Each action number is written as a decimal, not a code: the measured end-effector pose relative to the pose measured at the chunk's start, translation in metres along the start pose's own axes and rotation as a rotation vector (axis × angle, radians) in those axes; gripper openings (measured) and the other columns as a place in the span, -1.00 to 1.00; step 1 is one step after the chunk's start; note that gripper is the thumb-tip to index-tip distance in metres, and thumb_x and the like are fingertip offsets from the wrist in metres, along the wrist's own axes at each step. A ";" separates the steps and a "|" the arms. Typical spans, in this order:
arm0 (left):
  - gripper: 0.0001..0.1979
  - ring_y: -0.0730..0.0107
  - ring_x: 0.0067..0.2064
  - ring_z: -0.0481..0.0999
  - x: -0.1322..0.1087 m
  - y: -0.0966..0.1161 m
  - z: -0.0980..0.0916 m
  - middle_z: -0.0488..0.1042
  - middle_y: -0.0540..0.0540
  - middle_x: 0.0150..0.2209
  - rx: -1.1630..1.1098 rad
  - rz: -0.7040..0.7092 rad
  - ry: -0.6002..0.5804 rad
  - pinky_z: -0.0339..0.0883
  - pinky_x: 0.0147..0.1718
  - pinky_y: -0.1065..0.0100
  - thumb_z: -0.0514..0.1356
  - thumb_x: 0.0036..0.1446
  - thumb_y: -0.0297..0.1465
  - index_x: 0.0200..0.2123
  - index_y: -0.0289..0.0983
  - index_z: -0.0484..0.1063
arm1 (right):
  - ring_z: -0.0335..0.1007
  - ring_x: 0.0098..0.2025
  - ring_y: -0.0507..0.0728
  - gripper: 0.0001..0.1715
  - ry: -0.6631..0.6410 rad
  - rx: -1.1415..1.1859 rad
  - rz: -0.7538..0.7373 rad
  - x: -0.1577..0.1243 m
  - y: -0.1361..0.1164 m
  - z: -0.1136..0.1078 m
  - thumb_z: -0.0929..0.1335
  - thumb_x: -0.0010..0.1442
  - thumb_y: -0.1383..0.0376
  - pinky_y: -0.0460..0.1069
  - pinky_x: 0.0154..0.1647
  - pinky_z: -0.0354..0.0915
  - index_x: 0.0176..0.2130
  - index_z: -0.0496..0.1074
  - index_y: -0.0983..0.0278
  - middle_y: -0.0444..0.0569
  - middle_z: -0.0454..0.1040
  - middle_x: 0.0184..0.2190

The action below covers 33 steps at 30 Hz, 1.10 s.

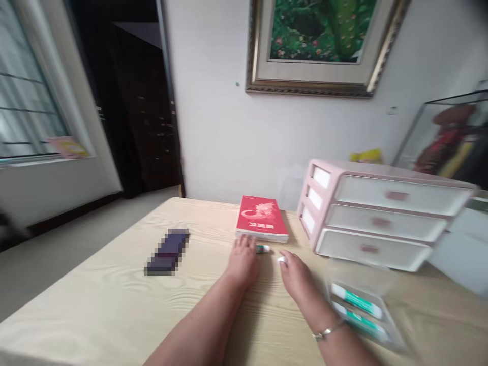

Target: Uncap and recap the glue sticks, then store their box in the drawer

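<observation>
My left hand point(243, 262) rests on the light wooden table point(114, 305), fingers stretched forward and lying flat. Its fingertips are beside a small green and white stick point(263, 248), which lies in front of a red book point(262, 218). My right hand point(299, 279), with a bracelet on its wrist, is just to the right. Its fingertips pinch a small white cap point(282, 260). The two hands are a little apart, and the stick lies between and beyond them.
A pink and white three-drawer unit point(381, 216) stands at the right. In front of it, a clear plastic box point(362, 305) holds two green and white sticks. A dark pixelated object point(168, 251) lies to the left. Wall and framed picture behind.
</observation>
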<state>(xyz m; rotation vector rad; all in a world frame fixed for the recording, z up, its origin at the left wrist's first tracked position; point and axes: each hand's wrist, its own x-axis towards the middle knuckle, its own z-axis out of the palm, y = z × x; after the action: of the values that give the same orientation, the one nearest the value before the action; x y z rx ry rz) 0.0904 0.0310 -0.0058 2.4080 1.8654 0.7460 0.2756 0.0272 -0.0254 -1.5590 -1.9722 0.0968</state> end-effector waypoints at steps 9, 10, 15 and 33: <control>-0.74 0.01 -0.01 0.37 -0.007 0.013 0.008 0.44 -0.32 -0.10 0.004 -0.023 -0.075 0.23 -0.02 0.09 0.07 0.17 -0.41 -0.10 -0.30 0.44 | 0.47 -0.03 0.24 -0.55 -0.003 0.181 0.023 0.004 0.024 0.016 0.22 0.18 0.31 0.11 0.03 0.33 0.03 0.42 0.34 0.16 0.53 -0.05; -0.74 -0.01 -0.02 0.37 -0.008 0.014 0.009 0.43 -0.35 -0.11 -0.008 -0.025 -0.078 0.23 -0.02 0.08 0.07 0.15 -0.43 -0.11 -0.31 0.43 | 0.48 -0.04 0.24 -0.56 0.009 0.210 0.036 0.003 0.020 0.014 0.23 0.18 0.30 0.12 0.02 0.33 0.02 0.43 0.32 0.16 0.53 -0.05; -0.69 -0.07 0.01 0.35 -0.011 0.011 0.011 0.41 -0.40 -0.07 -0.145 -0.028 -0.065 0.18 0.02 -0.01 0.03 0.15 -0.50 -0.03 -0.36 0.37 | 0.49 -0.14 0.21 -0.58 0.098 0.399 0.096 -0.001 0.002 0.004 0.25 0.14 0.25 0.10 -0.08 0.37 -0.03 0.45 0.29 0.11 0.56 -0.15; -0.52 0.41 -0.29 0.37 -0.020 0.013 -0.022 0.38 -0.05 -0.25 -1.160 -0.117 -0.408 0.25 -0.40 0.43 0.15 0.14 0.00 -0.07 -0.26 0.34 | 0.42 -0.28 0.10 -0.51 0.082 0.867 0.050 -0.002 -0.014 -0.020 0.31 0.21 0.13 -0.03 -0.31 0.33 0.04 0.39 0.35 0.07 0.54 -0.21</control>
<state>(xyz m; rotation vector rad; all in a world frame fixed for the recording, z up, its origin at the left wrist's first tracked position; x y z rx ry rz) 0.0908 0.0026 0.0108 1.5108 0.9414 0.8780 0.2738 0.0152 -0.0044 -1.0025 -1.4975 0.7801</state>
